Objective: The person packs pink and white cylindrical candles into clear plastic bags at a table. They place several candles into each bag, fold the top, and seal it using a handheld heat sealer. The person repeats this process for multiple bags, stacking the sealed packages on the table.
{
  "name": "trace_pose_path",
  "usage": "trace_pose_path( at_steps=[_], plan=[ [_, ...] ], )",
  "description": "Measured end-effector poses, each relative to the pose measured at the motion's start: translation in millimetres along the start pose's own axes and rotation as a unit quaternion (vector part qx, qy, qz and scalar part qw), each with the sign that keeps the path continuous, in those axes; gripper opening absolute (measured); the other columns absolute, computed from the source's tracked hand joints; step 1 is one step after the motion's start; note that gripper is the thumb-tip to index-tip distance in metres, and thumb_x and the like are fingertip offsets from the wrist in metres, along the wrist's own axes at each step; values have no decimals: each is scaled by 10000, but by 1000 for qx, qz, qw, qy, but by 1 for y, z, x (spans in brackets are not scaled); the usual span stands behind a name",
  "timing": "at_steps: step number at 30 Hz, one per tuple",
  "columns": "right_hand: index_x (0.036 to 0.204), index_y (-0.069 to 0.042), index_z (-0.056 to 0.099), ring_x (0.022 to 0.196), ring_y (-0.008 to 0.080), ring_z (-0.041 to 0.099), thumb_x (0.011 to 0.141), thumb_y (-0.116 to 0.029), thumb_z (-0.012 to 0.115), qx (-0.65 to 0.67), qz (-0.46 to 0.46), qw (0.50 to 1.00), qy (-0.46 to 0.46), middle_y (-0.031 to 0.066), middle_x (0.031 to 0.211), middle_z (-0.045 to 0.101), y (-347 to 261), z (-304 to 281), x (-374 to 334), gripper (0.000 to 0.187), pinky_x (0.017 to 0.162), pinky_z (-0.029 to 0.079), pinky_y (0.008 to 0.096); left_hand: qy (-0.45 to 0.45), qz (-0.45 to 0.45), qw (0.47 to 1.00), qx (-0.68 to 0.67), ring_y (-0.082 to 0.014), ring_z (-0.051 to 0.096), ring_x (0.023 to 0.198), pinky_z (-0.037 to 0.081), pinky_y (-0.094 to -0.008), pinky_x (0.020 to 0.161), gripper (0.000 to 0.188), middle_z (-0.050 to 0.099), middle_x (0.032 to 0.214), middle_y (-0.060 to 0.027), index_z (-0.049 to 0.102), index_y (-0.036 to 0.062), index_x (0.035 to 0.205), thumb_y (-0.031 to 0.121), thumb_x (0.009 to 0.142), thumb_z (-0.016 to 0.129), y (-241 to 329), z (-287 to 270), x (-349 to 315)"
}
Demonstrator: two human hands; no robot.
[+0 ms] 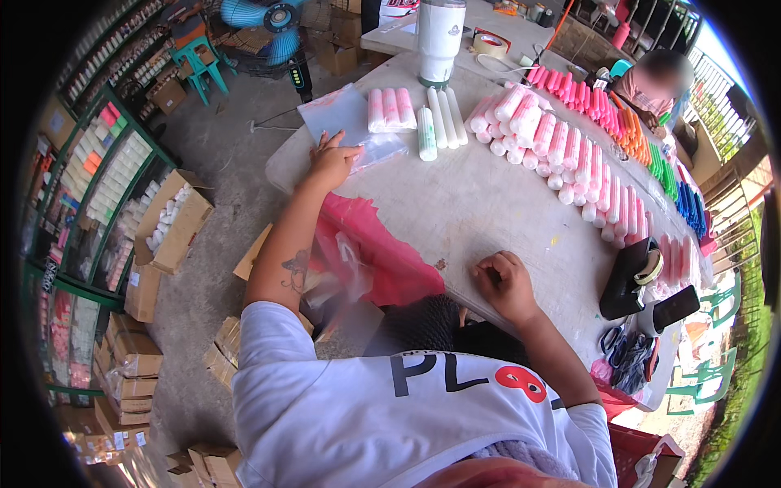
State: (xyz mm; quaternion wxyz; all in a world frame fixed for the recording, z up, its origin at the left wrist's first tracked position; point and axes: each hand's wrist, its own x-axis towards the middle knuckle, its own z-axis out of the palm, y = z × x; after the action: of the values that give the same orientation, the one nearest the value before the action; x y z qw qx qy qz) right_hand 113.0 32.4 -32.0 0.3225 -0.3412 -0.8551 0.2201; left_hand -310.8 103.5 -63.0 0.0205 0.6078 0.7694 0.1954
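My left hand (332, 161) lies on a stack of clear plastic bags (376, 154) at the table's far left edge, fingers spread. Beside the bags stand a wrapped pack of pink-and-white candles (390, 111), several loose white candles (449, 120) and a candle with a greenish wrapper (426, 134). My right hand (506, 285) rests near the table's front edge, its fingers curled in with nothing seen in them. Rows of wrapped pink-and-white candles (561, 146) are piled along the right of the table.
A white tumbler (440, 41) stands at the back. Pink, orange, green and blue bundles line the far right, near another person (651, 85). A black tape dispenser (626, 281) and a phone (677, 307) sit at right. Pink plastic (382, 252) hangs over the front edge. Boxes (175, 220) stand left.
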Motion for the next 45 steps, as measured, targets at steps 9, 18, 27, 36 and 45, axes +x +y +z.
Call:
trace_pose_path(
  at_steps=[9,18,27,36,45],
  plan=[
    [1061,-117,626,1138,290,465,747,-173,726,-87,3,996,-16,88,1154,525,14,-15,7,335,961,360,422,-147,-103,982,61,-433,65,1420,137,-615,1095,868,79,1571,-124,317,376,1441,732,702,600,-2,-12,36],
    [1388,-140,400,1345,334,306,798,-332,696,-320,64,939,113,149,1454,345,110,-93,143,687,1073,267,478,-99,-111,988,27,-387,140,1418,117,-622,1095,516,198,1552,-69,492,393,1330,552,842,550,13,-3,37],
    [1445,-254,308,1340,366,325,881,-319,601,-325,13,944,64,149,1491,290,105,-42,193,638,1078,287,508,21,-108,994,-6,-329,239,1390,128,-617,1086,318,387,1469,-13,657,295,1163,434,914,517,12,12,23],
    [1302,-47,430,1215,342,494,879,-150,535,-407,-57,910,61,230,1421,372,94,-37,176,448,988,425,422,106,-12,864,-493,-281,296,1370,237,-426,1095,265,460,1412,-74,708,64,1047,258,932,568,3,-12,3],
    [1041,-10,455,1007,358,630,691,-2,712,-201,-107,964,133,235,1255,541,24,-51,-15,435,794,552,384,145,215,919,-295,-324,434,1290,220,-461,1107,218,599,1253,-90,700,101,1084,172,929,563,166,-59,-117]
  ],
)
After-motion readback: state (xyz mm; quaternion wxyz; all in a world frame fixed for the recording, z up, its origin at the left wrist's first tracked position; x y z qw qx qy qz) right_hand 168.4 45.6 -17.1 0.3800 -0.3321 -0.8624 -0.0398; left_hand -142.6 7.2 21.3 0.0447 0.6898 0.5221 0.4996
